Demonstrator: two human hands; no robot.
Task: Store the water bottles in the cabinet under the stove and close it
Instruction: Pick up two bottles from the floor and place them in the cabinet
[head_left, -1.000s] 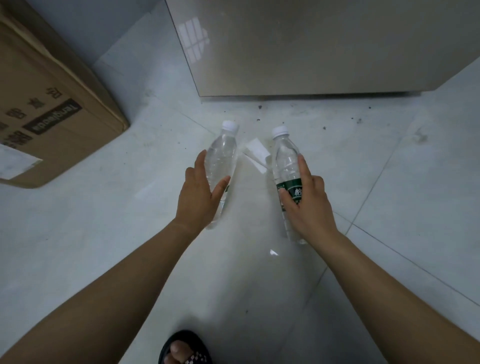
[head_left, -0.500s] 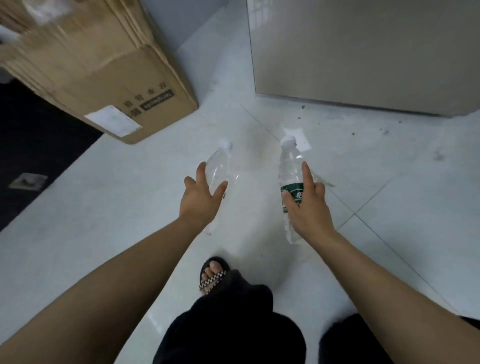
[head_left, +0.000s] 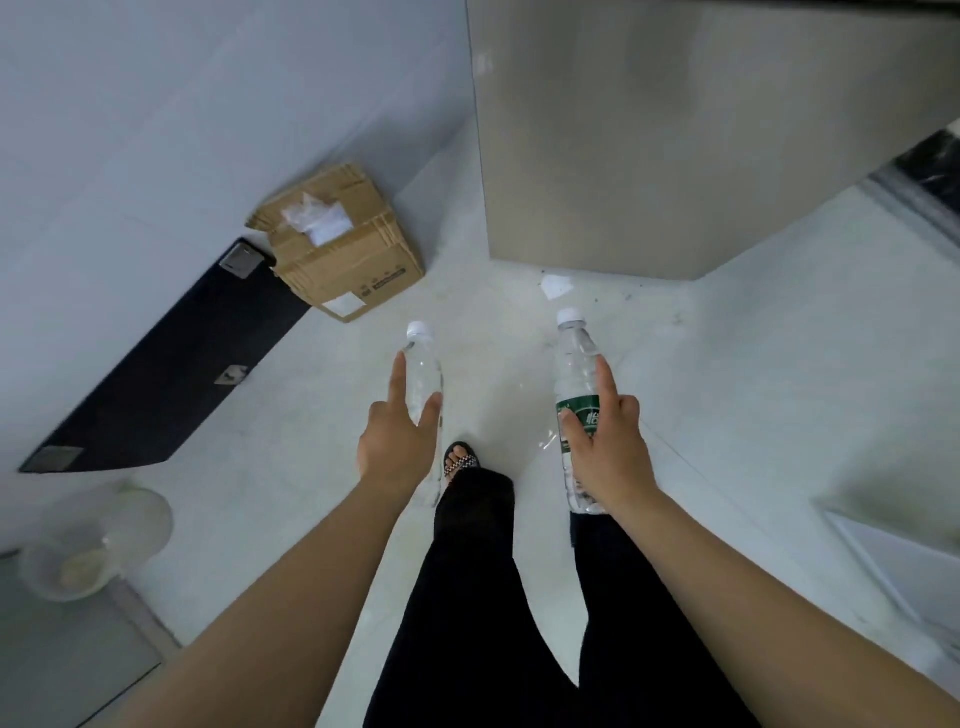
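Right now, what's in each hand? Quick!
Left hand: closed around the clear unlabeled bottle.
Right hand: closed around the green-labeled bottle.

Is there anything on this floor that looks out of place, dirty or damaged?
Yes. A scrap of white paper lies loose on the floor tiles by the base of the beige cabinet, with dark specks scattered beside it. The cardboard box against the wall is crumpled, its top torn. Both water bottles look intact.
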